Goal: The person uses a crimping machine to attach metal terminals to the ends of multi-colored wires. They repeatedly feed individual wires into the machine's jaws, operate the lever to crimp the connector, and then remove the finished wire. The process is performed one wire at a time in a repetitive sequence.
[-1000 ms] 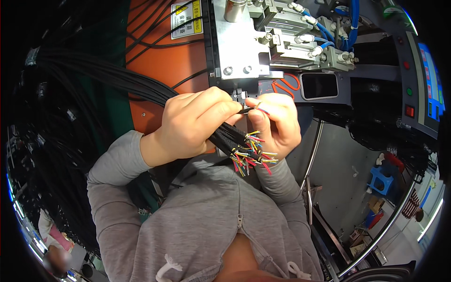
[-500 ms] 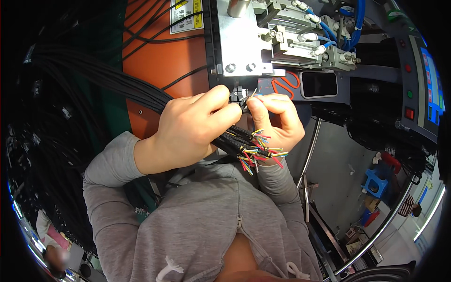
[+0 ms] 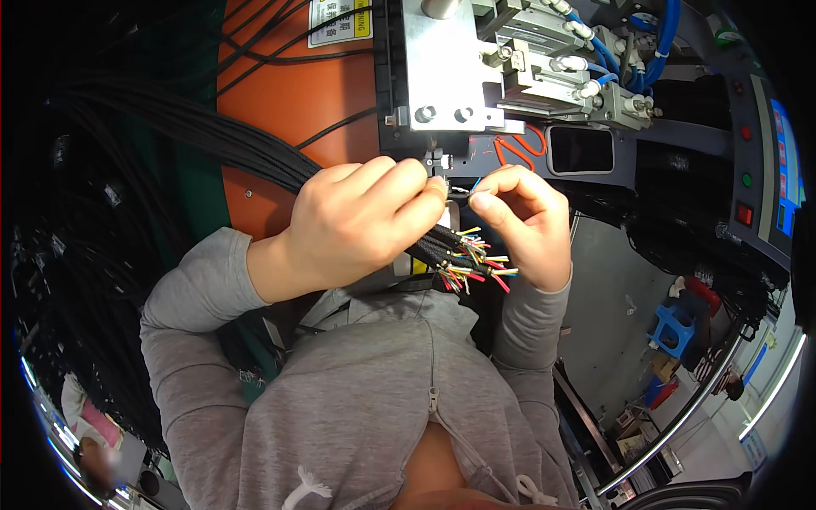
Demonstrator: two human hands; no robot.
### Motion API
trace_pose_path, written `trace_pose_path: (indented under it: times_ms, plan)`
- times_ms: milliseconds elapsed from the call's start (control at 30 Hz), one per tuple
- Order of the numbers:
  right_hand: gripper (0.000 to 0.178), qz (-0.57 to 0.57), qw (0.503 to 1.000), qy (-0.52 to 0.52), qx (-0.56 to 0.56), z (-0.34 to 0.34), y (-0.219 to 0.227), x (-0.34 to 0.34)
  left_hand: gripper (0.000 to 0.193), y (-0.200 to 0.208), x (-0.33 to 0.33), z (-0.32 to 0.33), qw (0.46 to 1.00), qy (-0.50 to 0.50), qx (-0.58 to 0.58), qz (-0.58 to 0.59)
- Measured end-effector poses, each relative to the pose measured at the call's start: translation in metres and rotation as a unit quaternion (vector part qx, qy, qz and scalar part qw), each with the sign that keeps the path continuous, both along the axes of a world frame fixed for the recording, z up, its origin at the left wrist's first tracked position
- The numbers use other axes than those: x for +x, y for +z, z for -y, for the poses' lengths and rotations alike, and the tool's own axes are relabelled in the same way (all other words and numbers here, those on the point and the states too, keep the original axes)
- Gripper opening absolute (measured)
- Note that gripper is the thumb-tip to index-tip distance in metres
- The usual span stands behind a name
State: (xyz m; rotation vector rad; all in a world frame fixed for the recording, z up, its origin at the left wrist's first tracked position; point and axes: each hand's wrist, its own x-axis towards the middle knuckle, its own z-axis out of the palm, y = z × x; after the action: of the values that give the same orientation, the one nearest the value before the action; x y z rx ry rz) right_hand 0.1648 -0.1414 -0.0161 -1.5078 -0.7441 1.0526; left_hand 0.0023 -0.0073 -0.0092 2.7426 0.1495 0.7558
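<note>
Left hand [image 3: 361, 217] closed, fingers curled, tips at a single cable end [image 3: 459, 193] in the gap between the hands; lower fingers hidden, so cannot tell how they sit. Right hand [image 3: 531, 225] pinches the thin wires of that same end between thumb and forefinger, a bit of blue sticking up; other fingers loosely bent. Cable end sits just on the near side of a small black-and-silver fixture [image 3: 438, 160].

Black cable bundle [image 3: 246, 153] comes from far left, passes under left hand, comes out on its right; braided ends fan into red, yellow, white and blue wires [image 3: 476, 259], nearer the body than the pinched end.

Far side: silver metal plate [image 3: 446, 72], air cylinders [image 3: 548, 76] to its right, blue hoses [image 3: 667, 42] beyond. Orange panel [image 3: 280, 106] on left. Red loop handles [image 3: 537, 140] and dark phone-like device [image 3: 580, 150] beyond right hand. Control panel [image 3: 748, 153] far right; blue stool [image 3: 673, 330] on floor at right.
</note>
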Motion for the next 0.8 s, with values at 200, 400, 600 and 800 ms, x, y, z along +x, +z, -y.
trace_pose_path:
  times_ms: [200,400,600,800]
  plan:
    - [0.006,0.283,0.957,-0.035,0.058,-0.017,-0.014,-0.006,0.035,-0.003,0.002,0.001,0.999,0.016,0.034,-0.03]
    - [0.007,0.399,0.913,-0.06,0.056,-0.027,-0.02,-0.019,0.039,-0.003,0.001,0.007,0.992,0.065,0.048,-0.098]
    - [0.006,0.351,0.927,-0.102,0.088,-0.026,-0.036,-0.021,0.037,-0.005,0.002,0.008,0.992,0.067,0.054,-0.096]
    - [0.007,-0.044,0.993,-0.109,0.011,-0.025,-0.049,-0.019,0.028,-0.008,0.004,-0.004,0.998,0.045,0.031,-0.034]
